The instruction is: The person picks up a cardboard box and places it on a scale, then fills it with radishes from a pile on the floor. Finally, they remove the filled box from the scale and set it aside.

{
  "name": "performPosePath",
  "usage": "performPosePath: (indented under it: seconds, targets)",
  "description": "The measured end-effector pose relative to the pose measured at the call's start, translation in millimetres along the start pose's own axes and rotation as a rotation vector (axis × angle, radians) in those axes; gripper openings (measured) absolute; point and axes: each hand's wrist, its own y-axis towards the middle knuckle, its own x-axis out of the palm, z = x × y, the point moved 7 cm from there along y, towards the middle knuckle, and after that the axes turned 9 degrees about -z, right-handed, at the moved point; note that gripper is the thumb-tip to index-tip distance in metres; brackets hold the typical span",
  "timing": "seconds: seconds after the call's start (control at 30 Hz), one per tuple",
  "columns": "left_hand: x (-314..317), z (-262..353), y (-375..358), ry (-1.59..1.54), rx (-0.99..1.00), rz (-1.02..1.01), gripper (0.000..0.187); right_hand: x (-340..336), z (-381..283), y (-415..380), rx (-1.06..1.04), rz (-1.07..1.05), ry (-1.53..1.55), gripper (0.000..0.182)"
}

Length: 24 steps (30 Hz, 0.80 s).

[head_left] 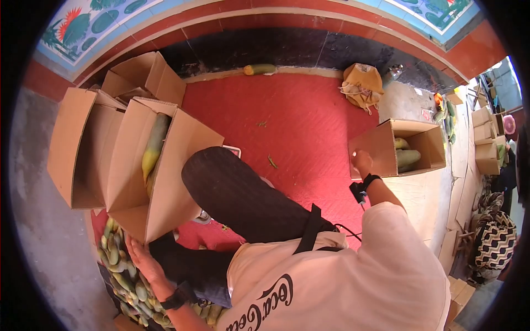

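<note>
Red floor [298, 127]; left hand [142, 258] flat under carton [160, 176], right hand [362, 163] gripping box [381, 149].

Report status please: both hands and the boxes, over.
Left hand flat on the fruit pile under the tall box. Right hand on the side of the small box. Black-clad leg between them.

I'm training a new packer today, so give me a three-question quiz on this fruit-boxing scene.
1. True or false: the right hand touches the open box on the red floor.
2. What is the left hand nearest to?
A. fruit pile
B. a broom
C. a bucket
3. Fill in: a long fruit sticks out of a ____ box.

Key: 1 true; 2 A; 3 cardboard.
</note>
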Motion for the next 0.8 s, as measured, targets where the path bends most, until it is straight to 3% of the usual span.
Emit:
performPosePath:
  seconds: [0.17,0.23,0.27,0.33,0.47,0.53,0.63,0.8]
  targets:
    - [-2,-2,0,0.016,-0.008,0.002,0.047,6,-10,6,0.038,-0.042,0.025,0.023]
    - [-1,-2,0,0.018,0.001,-0.007,0.048,10,-15,22,0.031,-0.170,-0.115,0.025]
    - [-1,-1,1,0.027,0.000,-0.010,0.048,5,-15,28,0.030,-0.164,-0.105,0.025]
    - [3,1,1,0.011,0.000,-0.001,0.048,-29,-49,20,-0.247,-0.039,-0.366,0.028]
    - [-3,-3,2,0.047,-0.015,0.000,0.048,-32,-40,48,-0.244,-0.012,-0.629,0.029]
    - [-4,-5,3,0.055,-0.017,-0.011,0.048,-30,-34,50,-0.273,0.183,-0.900,0.033]
    - [-9,-11,6,0.062,-0.018,0.008,0.048,-16,-21,42,-0.331,0.091,-1.099,0.036]
    - [-14,-10,7,0.112,-0.056,0.075,0.050,-1,-5,45,-0.383,0.053,-1.084,0.038]
